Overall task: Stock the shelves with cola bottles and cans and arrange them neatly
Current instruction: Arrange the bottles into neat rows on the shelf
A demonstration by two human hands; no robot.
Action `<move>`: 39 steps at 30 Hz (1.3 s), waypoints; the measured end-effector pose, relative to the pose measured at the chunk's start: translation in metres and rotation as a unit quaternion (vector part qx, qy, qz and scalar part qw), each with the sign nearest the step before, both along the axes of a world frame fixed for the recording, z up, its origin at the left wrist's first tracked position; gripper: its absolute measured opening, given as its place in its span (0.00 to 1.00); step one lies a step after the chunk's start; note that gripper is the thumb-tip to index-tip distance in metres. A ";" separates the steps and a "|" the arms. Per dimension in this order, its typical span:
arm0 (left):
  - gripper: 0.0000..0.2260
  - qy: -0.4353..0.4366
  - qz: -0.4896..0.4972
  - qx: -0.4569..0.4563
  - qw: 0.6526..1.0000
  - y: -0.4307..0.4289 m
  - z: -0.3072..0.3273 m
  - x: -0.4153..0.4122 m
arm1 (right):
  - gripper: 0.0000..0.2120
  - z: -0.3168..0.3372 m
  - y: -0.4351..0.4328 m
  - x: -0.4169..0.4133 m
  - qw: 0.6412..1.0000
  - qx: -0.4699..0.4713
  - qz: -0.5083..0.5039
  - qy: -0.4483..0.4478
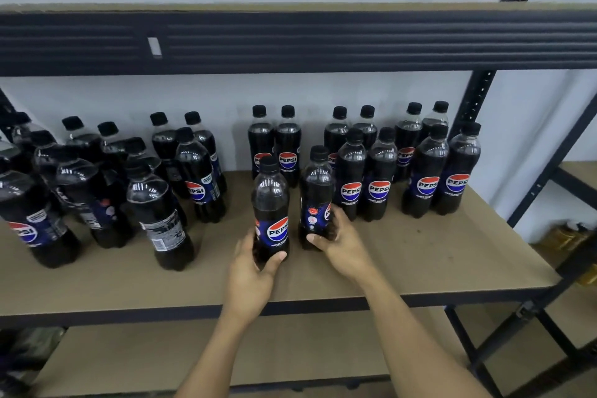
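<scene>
Several dark cola bottles with black caps stand on the brown shelf board (420,255). My left hand (250,271) grips the base of one upright bottle (270,203), its logo facing me. Just to its right, my right hand (339,242) grips the lower part of a second bottle (316,191), whose label is turned sideways. Both bottles stand near the shelf's middle, in front of a pair at the back (274,145). Neat paired rows (420,171) stand to the right, and a looser cluster (97,191) to the left.
The upper shelf's dark beam (290,42) hangs above the bottle caps. A dark upright post (478,97) bounds the right side. A lower brown shelf (290,352) lies beneath. Yellowish items (568,236) sit beyond the post at right.
</scene>
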State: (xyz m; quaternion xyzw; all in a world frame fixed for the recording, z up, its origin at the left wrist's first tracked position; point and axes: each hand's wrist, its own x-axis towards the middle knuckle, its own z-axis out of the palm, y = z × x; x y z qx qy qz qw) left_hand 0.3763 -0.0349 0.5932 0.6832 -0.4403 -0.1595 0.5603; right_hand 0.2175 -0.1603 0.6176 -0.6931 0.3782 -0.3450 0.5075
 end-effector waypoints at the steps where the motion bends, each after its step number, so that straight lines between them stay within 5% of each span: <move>1: 0.26 -0.003 -0.002 0.003 1.000 0.001 0.000 0.001 | 0.35 -0.001 -0.002 0.009 1.000 -0.009 -0.002 0.001; 22: 0.27 0.012 -0.016 0.079 0.997 -0.042 0.012 0.038 | 0.30 -0.019 -0.040 0.043 0.999 -0.001 -0.028 -0.021; 27: 0.32 0.090 -0.048 0.113 0.988 -0.066 0.016 0.054 | 0.31 -0.020 -0.044 0.041 0.999 0.013 -0.017 -0.033; 33: 0.38 0.059 -0.039 0.158 0.985 -0.073 0.028 0.054 | 0.31 -0.020 -0.043 0.044 0.999 -0.003 -0.026 -0.021; 39: 0.31 0.011 0.048 0.053 0.997 -0.085 0.017 0.051 | 0.32 -0.019 -0.049 0.046 1.000 0.013 -0.025 -0.012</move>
